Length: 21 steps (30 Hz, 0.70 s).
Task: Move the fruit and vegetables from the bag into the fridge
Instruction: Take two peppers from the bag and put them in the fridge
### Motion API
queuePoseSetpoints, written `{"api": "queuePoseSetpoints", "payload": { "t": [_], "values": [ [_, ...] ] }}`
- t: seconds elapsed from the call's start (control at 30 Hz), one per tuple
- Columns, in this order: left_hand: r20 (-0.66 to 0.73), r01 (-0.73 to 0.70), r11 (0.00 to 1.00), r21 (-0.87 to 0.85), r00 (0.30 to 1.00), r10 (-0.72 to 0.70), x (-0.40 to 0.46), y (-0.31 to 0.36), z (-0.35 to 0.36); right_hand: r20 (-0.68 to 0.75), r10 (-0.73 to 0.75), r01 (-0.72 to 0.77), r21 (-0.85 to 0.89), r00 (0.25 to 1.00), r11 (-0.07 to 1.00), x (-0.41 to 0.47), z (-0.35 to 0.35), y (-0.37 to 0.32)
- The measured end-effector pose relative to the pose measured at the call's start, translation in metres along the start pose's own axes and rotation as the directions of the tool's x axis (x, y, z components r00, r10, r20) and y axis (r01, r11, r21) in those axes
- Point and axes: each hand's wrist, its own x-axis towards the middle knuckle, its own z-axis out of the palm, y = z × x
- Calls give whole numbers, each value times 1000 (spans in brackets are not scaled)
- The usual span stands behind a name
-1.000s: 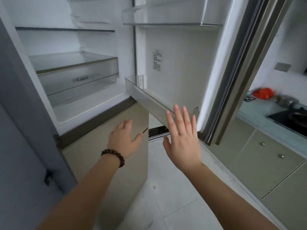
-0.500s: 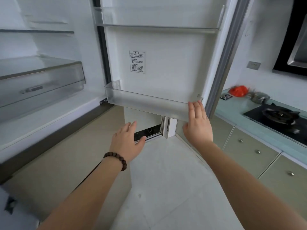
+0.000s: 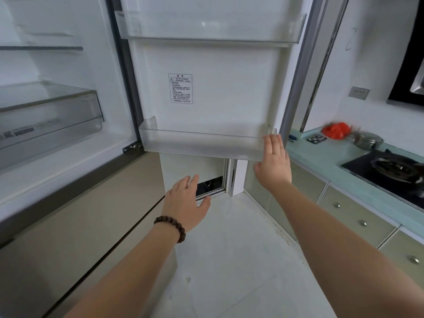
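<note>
The fridge stands open in front of me, its white door (image 3: 218, 92) swung wide. A clear lower door bin (image 3: 195, 143) and a clear upper door bin (image 3: 206, 28) both hold nothing. My right hand (image 3: 274, 161) lies flat, fingers together, against the right end of the lower bin. My left hand (image 3: 185, 203), with a bead bracelet on the wrist, hovers open below the bin and touches nothing. Inside the fridge at the left sits a clear drawer (image 3: 46, 120) under a glass shelf. A red bag (image 3: 336, 130) lies on the counter at the right.
A pale green counter (image 3: 321, 154) runs along the right, with a black gas hob (image 3: 390, 171), a steel pot (image 3: 367, 140) and drawers beneath. Beige lower fridge doors (image 3: 80, 226) fill the left. White floor tiles (image 3: 229, 260) lie between them.
My view has swung right, from the fridge interior to the door. My right hand went up from mid-air onto the right end of the lower door bin. My left hand stayed low.
</note>
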Motion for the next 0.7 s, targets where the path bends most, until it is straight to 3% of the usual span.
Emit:
{"api": "queuePoseSetpoints", "payload": {
  "t": [0.3, 0.53, 0.7],
  "values": [
    [30, -94, 995, -44, 995, 95, 11, 18, 12, 18, 55, -55, 29, 998, 998, -24, -2, 7],
    [87, -253, 959, -127, 960, 264, 3, 39, 34, -4, 278, -277, 94, 960, 956, -106, -14, 19],
    [160, -382, 899, -214, 894, 418, -24, 64, 60, -41, 437, -434, 59, 899, 899, -186, -18, 22]
  ]
}}
